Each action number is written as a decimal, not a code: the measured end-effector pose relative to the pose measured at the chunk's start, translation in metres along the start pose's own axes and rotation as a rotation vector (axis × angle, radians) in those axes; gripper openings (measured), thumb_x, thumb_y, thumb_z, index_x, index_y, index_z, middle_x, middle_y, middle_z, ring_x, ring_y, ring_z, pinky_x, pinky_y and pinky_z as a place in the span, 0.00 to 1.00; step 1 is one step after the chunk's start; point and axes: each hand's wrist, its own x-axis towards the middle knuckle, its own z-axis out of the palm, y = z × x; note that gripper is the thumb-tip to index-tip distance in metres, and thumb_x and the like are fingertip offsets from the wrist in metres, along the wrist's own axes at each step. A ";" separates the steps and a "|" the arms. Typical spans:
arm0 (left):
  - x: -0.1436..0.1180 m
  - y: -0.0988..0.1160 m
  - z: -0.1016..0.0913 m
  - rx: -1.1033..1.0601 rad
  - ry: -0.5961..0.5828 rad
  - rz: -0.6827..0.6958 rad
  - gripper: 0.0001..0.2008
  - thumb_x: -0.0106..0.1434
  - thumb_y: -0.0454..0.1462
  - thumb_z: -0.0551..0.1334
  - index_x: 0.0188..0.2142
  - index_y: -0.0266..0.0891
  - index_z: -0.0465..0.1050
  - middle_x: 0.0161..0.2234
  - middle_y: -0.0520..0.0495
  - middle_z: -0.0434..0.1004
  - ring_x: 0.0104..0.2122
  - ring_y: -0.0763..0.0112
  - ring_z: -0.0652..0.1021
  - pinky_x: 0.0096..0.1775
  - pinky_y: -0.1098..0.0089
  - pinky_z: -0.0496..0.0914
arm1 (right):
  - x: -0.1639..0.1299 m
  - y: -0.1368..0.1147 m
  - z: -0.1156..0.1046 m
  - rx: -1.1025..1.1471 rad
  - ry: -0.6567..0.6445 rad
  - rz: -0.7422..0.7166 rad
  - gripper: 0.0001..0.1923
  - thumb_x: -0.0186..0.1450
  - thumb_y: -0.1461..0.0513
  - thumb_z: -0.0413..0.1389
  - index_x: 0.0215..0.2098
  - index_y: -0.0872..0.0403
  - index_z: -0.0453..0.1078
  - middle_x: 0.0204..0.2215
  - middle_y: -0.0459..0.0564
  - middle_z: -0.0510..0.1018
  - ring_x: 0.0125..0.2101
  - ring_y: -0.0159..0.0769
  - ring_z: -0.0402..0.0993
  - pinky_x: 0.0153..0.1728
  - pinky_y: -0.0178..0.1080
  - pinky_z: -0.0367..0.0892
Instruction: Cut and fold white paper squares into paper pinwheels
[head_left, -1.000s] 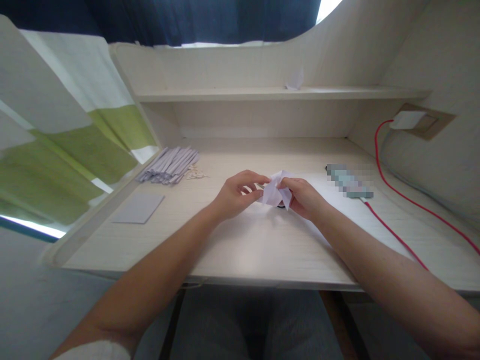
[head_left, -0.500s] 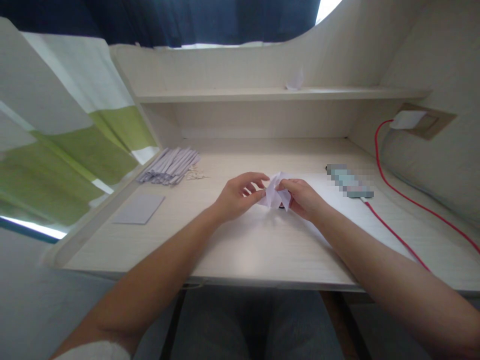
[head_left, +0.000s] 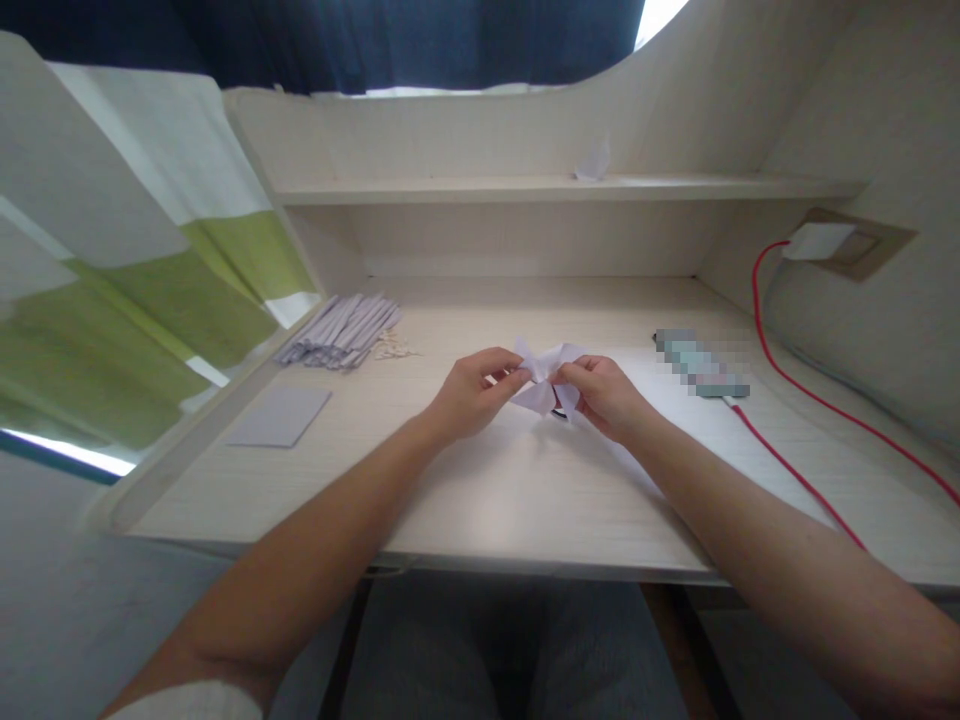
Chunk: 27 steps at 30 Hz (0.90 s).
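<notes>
Both your left hand point(head_left: 471, 393) and right hand point(head_left: 604, 394) pinch the folded paper point(head_left: 546, 376) just above the desk point(head_left: 480, 480) middle. It looks light, flimsy, crease-prone: grip near the folds, not the loose flaps.

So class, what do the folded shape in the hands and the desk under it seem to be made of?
Folded shape: thin white paper, matt, judging by its sharp creases and pointed flaps. Desk: pale wood or wood-look laminate, smooth with a slight sheen; fine grain lines show, but which of the two is unclear.

Probably home: shelved desk point(head_left: 525, 480), curtain point(head_left: 150, 280)
</notes>
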 end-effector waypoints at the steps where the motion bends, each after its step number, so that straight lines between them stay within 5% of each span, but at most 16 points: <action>1: 0.001 0.000 0.000 0.005 0.012 -0.008 0.10 0.68 0.43 0.65 0.38 0.41 0.84 0.36 0.46 0.82 0.35 0.70 0.78 0.38 0.71 0.72 | 0.000 0.001 0.000 -0.026 0.005 -0.019 0.05 0.52 0.61 0.64 0.21 0.55 0.75 0.17 0.50 0.76 0.21 0.34 0.68 0.23 0.37 0.62; 8: 0.002 -0.002 0.001 -0.045 0.012 -0.020 0.08 0.63 0.43 0.71 0.34 0.42 0.86 0.32 0.47 0.80 0.33 0.70 0.77 0.38 0.70 0.70 | -0.006 0.001 0.002 -0.230 -0.008 -0.169 0.10 0.58 0.60 0.62 0.20 0.55 0.76 0.17 0.47 0.76 0.19 0.31 0.65 0.22 0.37 0.57; 27: 0.002 -0.004 0.001 -0.094 -0.064 -0.078 0.06 0.61 0.40 0.69 0.31 0.40 0.83 0.33 0.47 0.79 0.31 0.71 0.76 0.37 0.69 0.69 | -0.002 0.005 0.003 -0.151 -0.035 -0.094 0.07 0.55 0.60 0.64 0.24 0.56 0.79 0.20 0.49 0.80 0.19 0.32 0.70 0.22 0.36 0.58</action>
